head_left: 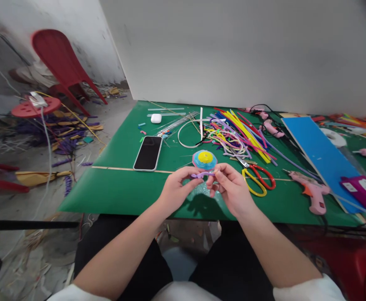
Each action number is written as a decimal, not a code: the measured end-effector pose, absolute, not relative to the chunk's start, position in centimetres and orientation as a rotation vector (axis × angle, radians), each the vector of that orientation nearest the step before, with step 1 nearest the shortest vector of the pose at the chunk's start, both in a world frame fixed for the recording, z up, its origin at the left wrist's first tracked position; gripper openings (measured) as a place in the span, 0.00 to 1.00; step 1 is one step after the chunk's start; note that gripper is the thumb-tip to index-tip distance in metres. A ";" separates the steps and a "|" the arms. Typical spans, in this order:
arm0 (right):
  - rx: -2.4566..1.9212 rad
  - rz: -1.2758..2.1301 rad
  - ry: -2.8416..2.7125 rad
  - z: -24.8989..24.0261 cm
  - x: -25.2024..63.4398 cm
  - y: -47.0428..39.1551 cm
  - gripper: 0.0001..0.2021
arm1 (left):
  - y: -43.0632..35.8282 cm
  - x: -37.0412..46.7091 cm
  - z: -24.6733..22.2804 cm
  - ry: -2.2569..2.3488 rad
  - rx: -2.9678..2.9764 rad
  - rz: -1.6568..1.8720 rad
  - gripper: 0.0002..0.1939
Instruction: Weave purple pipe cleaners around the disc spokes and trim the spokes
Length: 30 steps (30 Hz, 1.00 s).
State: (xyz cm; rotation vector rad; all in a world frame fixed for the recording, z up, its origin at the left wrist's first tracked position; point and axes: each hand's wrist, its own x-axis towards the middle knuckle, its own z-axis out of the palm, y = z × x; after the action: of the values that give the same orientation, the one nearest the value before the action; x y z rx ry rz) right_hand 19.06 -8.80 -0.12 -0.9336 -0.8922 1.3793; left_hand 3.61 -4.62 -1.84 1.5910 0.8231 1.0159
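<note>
together, left hand (179, 186) and right hand (232, 186) pinch a purple strip (203, 174).

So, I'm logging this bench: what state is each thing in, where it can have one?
Left hand: pinching
Right hand: pinching
Thin purple strip: held between both hands
White-edged rectangular phone: face up, screen dark
Small white rounded case: shut
Metal scissors with red and yellow handles: lying flat, blade opening unclear
Nearest pink plastic glue gun: lying down, power unclear
Purple-and-white power strip: power unclear
</note>
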 end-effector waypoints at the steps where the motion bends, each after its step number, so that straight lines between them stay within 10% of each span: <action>1: -0.932 1.383 -0.894 -0.1 19.1 -8.8 0.06 | -4.7 3.6 -1.8 0.861 1.590 0.984 0.09; 22: -1.141 0.761 -1.764 0.3 19.9 -10.0 0.03 | -3.9 3.2 -0.3 0.790 0.823 0.972 0.20; 30: -1.204 0.684 -1.819 0.8 21.2 -9.2 0.04 | -4.0 2.8 -0.4 0.705 0.649 0.979 0.06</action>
State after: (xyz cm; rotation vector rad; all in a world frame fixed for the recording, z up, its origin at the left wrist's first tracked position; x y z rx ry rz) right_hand 21.23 -9.22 0.83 -1.2039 -1.8185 0.6839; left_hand 2.78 -4.00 -0.39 0.6490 0.7047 0.9793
